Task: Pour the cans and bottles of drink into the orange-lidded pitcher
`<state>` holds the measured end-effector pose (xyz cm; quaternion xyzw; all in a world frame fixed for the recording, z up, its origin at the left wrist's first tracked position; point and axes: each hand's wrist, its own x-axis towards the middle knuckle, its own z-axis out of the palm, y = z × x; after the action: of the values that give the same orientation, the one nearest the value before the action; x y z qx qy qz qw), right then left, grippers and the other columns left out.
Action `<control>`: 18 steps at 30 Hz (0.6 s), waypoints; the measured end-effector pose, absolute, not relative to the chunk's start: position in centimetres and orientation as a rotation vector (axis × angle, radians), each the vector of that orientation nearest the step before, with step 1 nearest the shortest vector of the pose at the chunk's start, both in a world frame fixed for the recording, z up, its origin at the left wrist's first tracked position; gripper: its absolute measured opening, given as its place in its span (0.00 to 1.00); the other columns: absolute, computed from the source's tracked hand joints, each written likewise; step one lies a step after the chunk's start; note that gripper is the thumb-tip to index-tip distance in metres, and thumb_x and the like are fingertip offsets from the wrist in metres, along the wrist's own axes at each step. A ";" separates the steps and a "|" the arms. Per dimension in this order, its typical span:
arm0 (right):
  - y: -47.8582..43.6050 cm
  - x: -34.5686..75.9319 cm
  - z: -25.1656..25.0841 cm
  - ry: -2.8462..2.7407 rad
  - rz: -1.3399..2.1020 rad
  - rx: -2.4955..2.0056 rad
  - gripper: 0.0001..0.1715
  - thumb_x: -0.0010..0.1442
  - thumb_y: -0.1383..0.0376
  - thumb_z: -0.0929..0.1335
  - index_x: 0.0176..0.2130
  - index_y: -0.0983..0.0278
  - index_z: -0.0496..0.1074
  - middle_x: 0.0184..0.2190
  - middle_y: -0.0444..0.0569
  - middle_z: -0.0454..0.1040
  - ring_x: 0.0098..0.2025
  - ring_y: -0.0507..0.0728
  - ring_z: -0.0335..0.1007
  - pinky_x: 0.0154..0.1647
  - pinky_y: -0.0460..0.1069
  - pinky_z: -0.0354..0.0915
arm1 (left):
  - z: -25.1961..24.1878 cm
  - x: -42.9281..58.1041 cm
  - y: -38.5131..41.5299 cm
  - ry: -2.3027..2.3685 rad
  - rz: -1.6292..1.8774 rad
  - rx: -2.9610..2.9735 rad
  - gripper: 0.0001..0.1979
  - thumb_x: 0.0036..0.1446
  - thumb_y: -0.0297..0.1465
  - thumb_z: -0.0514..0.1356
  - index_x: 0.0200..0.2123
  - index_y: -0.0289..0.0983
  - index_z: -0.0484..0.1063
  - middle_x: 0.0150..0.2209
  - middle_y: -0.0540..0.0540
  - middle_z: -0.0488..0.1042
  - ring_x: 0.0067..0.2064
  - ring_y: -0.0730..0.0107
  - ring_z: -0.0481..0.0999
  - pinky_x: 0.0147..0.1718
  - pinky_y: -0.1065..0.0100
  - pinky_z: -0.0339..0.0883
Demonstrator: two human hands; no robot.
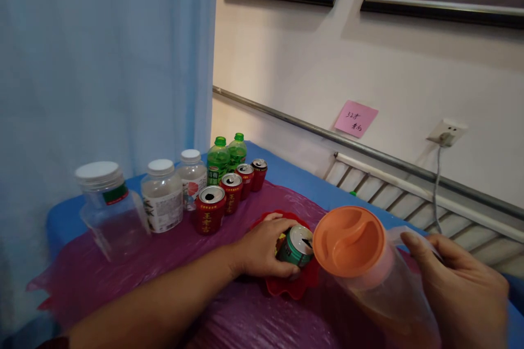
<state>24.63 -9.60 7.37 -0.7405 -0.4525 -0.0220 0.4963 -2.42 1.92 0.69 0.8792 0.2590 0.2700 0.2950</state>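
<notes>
My left hand (270, 248) is wrapped round a green drink can (298, 248), whose opened silver top tilts to the right. Below the can lies a red scalloped dish (286, 286), partly covered by my hand. My right hand (462, 278) grips the handle of a clear pitcher (393, 294) with an orange lid (347, 240). The pitcher leans left, its lid edge close to the can's opening; whether they touch I cannot tell. Liquid inside the pitcher is hard to make out.
Several red cans (210, 210) stand in a row, with two green-capped bottles (219, 161) behind. White-lidded clear jars (161, 196) stand on the left, on purple plastic sheeting (241, 311). A radiator (368, 180) and plugged-in socket (446, 133) are along the wall.
</notes>
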 end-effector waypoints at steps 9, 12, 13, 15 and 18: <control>-9.6 24.6 7.5 -1.055 -0.057 -1.835 0.27 0.55 0.43 0.70 0.22 0.61 0.67 0.19 0.39 0.55 0.26 0.52 0.55 0.26 0.48 0.50 | 0.5 -2.5 2.0 0.678 0.733 2.341 0.35 0.39 0.38 0.74 0.53 0.44 0.71 0.50 0.49 0.78 0.52 0.54 0.74 0.63 0.55 0.56; -9.6 24.5 7.5 -1.041 -0.062 -1.830 0.27 0.55 0.43 0.70 0.23 0.61 0.67 0.20 0.39 0.56 0.26 0.52 0.56 0.27 0.47 0.51 | 0.4 -2.5 2.0 0.688 0.724 2.336 0.35 0.39 0.38 0.74 0.53 0.44 0.71 0.50 0.48 0.78 0.52 0.54 0.74 0.62 0.55 0.57; -9.6 24.5 7.5 -1.041 -0.060 -1.830 0.27 0.55 0.43 0.70 0.22 0.61 0.67 0.19 0.39 0.56 0.26 0.53 0.57 0.26 0.47 0.51 | 0.4 -2.5 2.0 0.696 0.727 2.334 0.35 0.39 0.38 0.74 0.53 0.44 0.71 0.50 0.48 0.78 0.52 0.54 0.74 0.63 0.54 0.56; -9.6 24.5 7.4 -1.051 -0.060 -1.826 0.27 0.54 0.43 0.70 0.22 0.61 0.67 0.19 0.39 0.57 0.25 0.53 0.57 0.25 0.47 0.52 | 0.3 -2.5 2.0 0.703 0.727 2.335 0.35 0.40 0.38 0.74 0.54 0.45 0.71 0.51 0.48 0.78 0.53 0.54 0.74 0.65 0.52 0.53; -9.6 24.5 7.4 -1.067 -0.098 -1.825 0.27 0.54 0.43 0.70 0.22 0.61 0.67 0.18 0.39 0.57 0.24 0.53 0.57 0.23 0.47 0.52 | 0.2 -2.5 2.0 0.702 0.735 2.332 0.36 0.40 0.38 0.74 0.54 0.44 0.70 0.51 0.48 0.77 0.53 0.53 0.74 0.66 0.51 0.50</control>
<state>24.55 -9.55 7.44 -0.7515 -0.4392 -0.0403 0.4906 -2.47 2.00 0.21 0.8761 0.2636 0.2761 0.2945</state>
